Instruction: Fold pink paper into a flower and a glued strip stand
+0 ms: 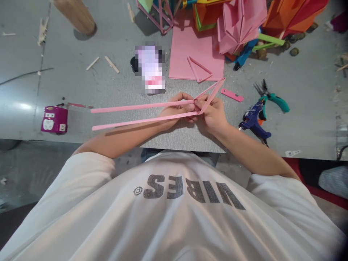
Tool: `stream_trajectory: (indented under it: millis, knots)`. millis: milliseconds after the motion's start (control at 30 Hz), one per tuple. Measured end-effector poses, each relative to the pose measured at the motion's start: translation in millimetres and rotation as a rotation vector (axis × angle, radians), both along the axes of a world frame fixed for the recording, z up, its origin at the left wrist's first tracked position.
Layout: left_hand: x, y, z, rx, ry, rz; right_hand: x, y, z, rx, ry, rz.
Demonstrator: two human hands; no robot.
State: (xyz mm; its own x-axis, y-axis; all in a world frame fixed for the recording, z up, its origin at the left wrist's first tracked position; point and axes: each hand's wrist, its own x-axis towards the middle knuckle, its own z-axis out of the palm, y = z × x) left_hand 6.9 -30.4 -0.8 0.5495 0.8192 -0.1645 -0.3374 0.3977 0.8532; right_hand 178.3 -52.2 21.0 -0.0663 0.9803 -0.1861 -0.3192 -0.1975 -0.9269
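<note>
A long pink strip (144, 106), folded at its right part into a pointed shape, is held between my two hands, with two straight lengths reaching out to the left. My left hand (179, 108) grips it near the bends, its fingers closed. Thumb and fingers of my right hand (214, 112) pinch the folded part, whose tip points up and to the right. Just beyond my hands, a small pink triangle frame (199, 69) lies on a pink sheet (179, 54). A pink folding knife or cutter (232, 95) rests right of my right hand.
A phone (152, 69) with a blurred screen lies ahead. At right are a blue glue gun (252, 117) and green-handled pliers (280, 102). A purple box (54, 119) sits at left. Folded colored paper pieces (241, 21) and a wooden cylinder (76, 16) stand at the back.
</note>
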Motion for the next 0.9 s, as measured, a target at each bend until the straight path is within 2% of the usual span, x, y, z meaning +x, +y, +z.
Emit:
stream_trajectory:
  millis: [100, 200, 400, 667, 900]
  knots:
    - [-1.9, 6.2, -3.0, -0.139, -0.101, -0.098, 0.8, 2.1, -2.3, -0.011, -0.043, -0.032]
    - [-3.6, 11.4, -5.0, -0.161, -0.138, -0.119, 8.9, 7.8, -5.2, -0.042, -0.117, 0.012]
    - [-3.9, 11.4, -4.3, -0.056, -0.084, -0.103, 19.7, 11.6, -4.9, -0.048, -0.189, 0.093]
    - [-3.2, 11.5, 0.5, 0.043, 0.001, -0.035, 7.3, 5.1, 13.6, -0.083, -0.104, 0.069]
    - [-8.1, 15.3, -5.0, 0.184, 0.044, -0.055, 10.4, 7.8, 9.1, -0.159, -0.031, 0.109]
